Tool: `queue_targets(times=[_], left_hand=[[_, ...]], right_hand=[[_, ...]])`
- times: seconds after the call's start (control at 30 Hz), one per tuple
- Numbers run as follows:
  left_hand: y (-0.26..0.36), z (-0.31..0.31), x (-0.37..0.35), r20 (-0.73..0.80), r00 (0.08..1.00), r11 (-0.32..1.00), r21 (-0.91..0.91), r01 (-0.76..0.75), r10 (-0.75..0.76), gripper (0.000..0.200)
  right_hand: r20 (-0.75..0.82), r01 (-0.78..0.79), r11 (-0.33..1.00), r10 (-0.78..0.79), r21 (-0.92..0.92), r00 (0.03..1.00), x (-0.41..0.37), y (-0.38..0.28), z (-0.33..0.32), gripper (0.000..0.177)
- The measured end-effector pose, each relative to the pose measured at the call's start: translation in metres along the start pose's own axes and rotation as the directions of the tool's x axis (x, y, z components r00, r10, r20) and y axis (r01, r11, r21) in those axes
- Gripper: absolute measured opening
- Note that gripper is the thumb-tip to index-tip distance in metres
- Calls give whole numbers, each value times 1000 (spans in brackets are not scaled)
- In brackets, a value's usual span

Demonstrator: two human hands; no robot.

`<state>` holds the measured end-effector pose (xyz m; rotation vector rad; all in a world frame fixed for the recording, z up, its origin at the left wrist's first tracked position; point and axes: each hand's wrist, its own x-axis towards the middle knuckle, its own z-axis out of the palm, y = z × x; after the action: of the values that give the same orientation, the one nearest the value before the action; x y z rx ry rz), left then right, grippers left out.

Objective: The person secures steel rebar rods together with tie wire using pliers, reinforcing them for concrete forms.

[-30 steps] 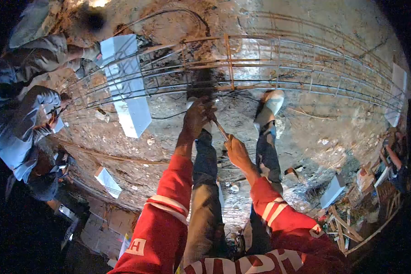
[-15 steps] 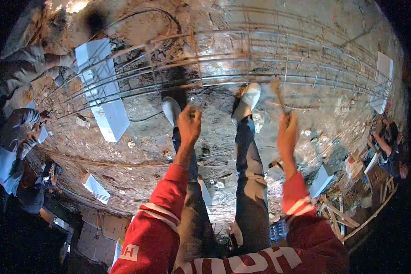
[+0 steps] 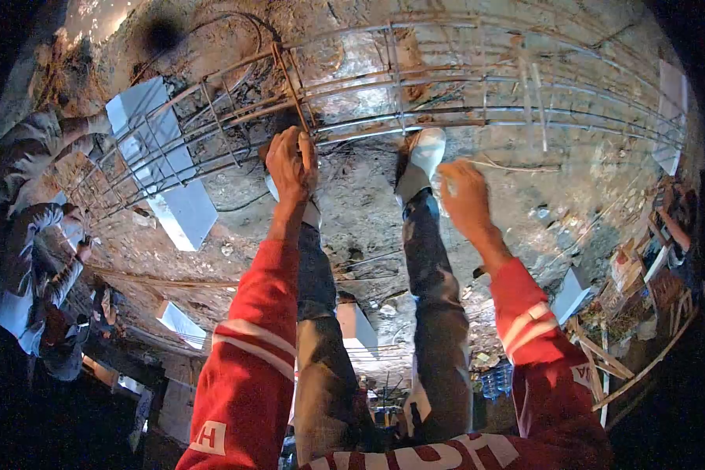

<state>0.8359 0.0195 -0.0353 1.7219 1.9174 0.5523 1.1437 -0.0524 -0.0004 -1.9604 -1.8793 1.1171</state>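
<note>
Head: long, rust-streaked rebar cage (image 3: 398,81)

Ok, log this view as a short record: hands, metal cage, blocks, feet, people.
left hand: at the cage's near bars, beside a rust-brown crosspiece; grip unclear
right hand: short of the cage, fingers bent, nothing clearly seen in it
cage: long metal bars with crosspieces, running side to side
left block: pale, cage crossing it
right block: pale, at the cage's far right
right shoe: pale, just short of the cage
people: others at both edges
</note>
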Motion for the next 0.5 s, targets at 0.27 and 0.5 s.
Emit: queue_targets(times=[0.27,0.5], left_hand=[[2,-12,4,191,982,999,-51,13,-3,23],[3,-9,2,148,987,997,29,-71,66,22]], right_hand=[[84,58,982,-44,-180,996,63,83,189,33],[227,6,936,79,-353,971,82,73,198,34]])
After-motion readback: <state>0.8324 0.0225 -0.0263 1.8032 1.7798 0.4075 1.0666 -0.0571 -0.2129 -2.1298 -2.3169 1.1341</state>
